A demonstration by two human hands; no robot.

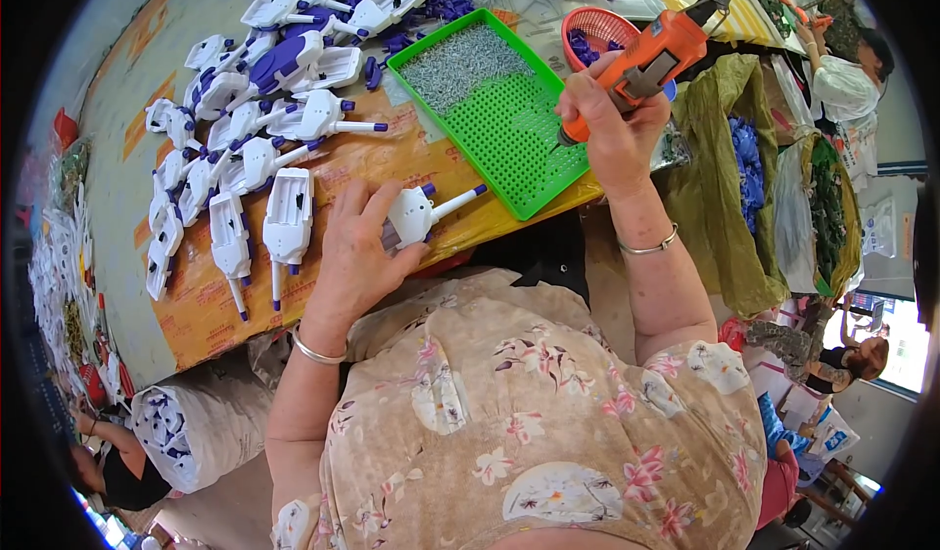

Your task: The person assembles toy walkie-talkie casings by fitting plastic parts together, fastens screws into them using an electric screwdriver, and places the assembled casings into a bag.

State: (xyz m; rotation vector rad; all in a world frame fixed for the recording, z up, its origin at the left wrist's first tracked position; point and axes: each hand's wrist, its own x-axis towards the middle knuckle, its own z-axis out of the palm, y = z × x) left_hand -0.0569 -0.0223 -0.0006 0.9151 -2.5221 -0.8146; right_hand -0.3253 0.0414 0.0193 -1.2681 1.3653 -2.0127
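- Floral-print top (470,393), beige and pink, at 6 o'clock, foremost of everything.
- Sack (245,423), white, at 8 o'clock beside the table (116,207), holding more white-and-purple parts.
- White-and-purple housings (325,114), many, heaped on the tabletop between 9 and 11 o'clock.
- Left hand (354,242), bangle at wrist: thumb and fingers parted around the rear end of one barrelled piece, touching it; firm pinch or light steadying, I cannot tell.
- Barrelled piece (416,215), white, by the table's near edge; long axis running from the left hand toward 2 o'clock, purple tip outermost.
- Green tray (519,207), perforated, just beyond that tip; small silver screws (470,61) banked at its far end.
- Right hand (627,134), bangle at wrist: fingers closed round an orange power screwdriver (646,66), its bit above the tray, pointing toward 8 o'clock. From that bit the barrelled piece also lies toward 8 o'clock, apart from it; the left hand is nearer.
- Red basket (599,23), purple parts inside, at 1 o'clock.
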